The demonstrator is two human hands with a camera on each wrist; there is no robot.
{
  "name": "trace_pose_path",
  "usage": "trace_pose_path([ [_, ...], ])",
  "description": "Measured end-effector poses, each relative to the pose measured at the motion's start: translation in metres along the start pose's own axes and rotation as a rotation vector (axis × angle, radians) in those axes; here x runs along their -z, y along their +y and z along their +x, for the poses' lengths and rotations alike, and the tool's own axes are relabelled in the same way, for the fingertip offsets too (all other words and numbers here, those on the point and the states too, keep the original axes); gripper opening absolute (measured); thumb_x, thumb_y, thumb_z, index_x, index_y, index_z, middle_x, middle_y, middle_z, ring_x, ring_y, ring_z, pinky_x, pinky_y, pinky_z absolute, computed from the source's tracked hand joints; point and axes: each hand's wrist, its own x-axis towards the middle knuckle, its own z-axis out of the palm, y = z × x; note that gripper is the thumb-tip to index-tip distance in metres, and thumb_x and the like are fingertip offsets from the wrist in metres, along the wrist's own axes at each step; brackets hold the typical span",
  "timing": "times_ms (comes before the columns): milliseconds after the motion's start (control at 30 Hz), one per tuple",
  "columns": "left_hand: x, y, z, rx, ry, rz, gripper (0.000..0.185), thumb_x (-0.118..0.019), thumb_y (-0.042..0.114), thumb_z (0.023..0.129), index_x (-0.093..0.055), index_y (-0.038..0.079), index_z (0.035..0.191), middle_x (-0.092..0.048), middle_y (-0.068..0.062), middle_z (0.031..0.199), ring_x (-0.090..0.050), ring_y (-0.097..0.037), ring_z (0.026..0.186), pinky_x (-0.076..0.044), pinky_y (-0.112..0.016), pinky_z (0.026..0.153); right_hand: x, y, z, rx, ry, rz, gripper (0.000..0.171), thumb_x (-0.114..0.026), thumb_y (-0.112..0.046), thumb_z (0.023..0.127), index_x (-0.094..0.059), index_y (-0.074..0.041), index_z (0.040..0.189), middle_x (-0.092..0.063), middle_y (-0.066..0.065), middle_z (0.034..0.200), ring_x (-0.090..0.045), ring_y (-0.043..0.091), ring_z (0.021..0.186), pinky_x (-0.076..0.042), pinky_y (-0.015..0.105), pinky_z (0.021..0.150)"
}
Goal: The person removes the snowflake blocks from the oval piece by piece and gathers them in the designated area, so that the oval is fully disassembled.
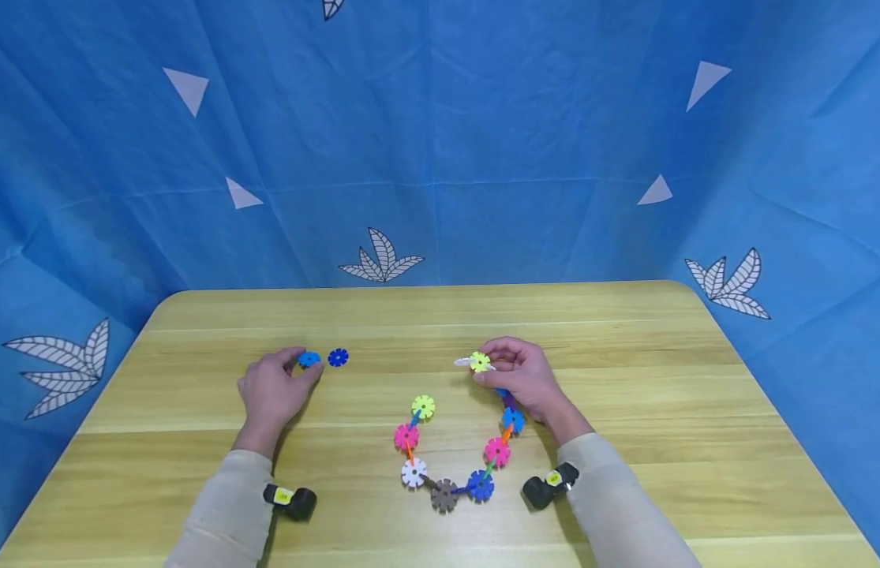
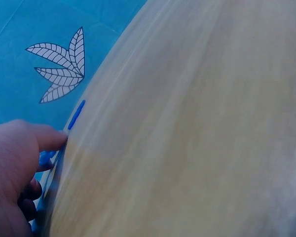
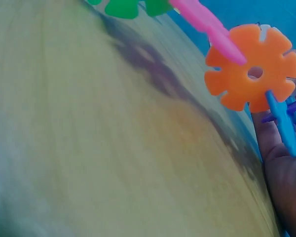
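My left hand [image 1: 276, 386] is at the table's left, its thumb and index finger pinching a light blue snowflake disc [image 1: 308, 359]. Just right of it lies a dark blue snowflake disc [image 1: 338, 357]. A bit of red or orange shows under the left fingers, mostly hidden. My right hand [image 1: 521, 377] holds the upper right end of a chain of slotted snowflake discs, where a yellow disc [image 1: 480, 362] and a white one seen edge-on stick out past the fingertips. In the right wrist view, an orange disc [image 3: 281, 49] of the chain hangs in front of that hand.
The chain curves in a U over the wooden table [image 1: 596, 331], through a brown disc [image 1: 444, 495] at the bottom to a yellow-green disc [image 1: 423, 407] at its free left end. A blue cloth [image 1: 482, 142] hangs behind the table.
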Motion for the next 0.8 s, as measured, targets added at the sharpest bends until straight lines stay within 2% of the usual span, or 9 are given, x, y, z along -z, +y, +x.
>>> trace_pose_path([
  [200,0.0007,0.0009,-0.0001,0.009,-0.021,0.010,0.051,-0.064,0.040,0.086,-0.060,0.009,0.127,-0.062,-0.011,0.090,-0.049,-0.039,0.096,-0.028,-0.053,0.079,-0.0005,-0.0009,0.0013,-0.016,-0.006,0.004,0.041,-0.076,0.009,0.072,-0.062,0.007,0.110,-0.061,0.020,0.100,-0.066,0.022,0.081,-0.054,0.034,0.069],
  [533,0.0019,0.0015,-0.0011,0.030,0.011,-0.034,0.040,-0.067,0.031,0.086,-0.064,0.008,0.118,-0.059,-0.011,0.090,-0.048,-0.033,0.091,-0.028,-0.052,0.082,-0.0001,-0.0019,-0.0001,-0.028,-0.011,-0.007,0.041,-0.076,0.007,0.073,-0.062,0.007,0.111,-0.062,0.019,0.099,-0.066,0.023,0.082,-0.054,0.034,0.069],
  [700,0.0023,0.0037,-0.0006,0.034,0.030,-0.049,0.040,-0.067,0.030,0.086,-0.063,0.008,0.120,-0.056,-0.008,0.079,-0.049,-0.032,0.087,-0.028,-0.052,0.082,-0.0002,-0.0010,-0.0007,-0.017,-0.018,-0.016,0.041,-0.078,0.003,0.073,-0.062,0.006,0.110,-0.062,0.019,0.099,-0.066,0.025,0.084,-0.054,0.036,0.070],
  [800,0.0016,0.0089,-0.0002,0.009,0.079,-0.093,0.040,-0.068,0.024,0.085,-0.063,0.005,0.119,-0.050,-0.005,0.067,-0.047,-0.030,0.073,-0.030,-0.050,0.083,-0.0003,0.0000,-0.0004,-0.010,-0.021,0.026,0.040,-0.078,0.004,0.072,-0.059,0.006,0.108,-0.063,0.018,0.096,-0.067,0.028,0.081,-0.054,0.039,0.069],
])
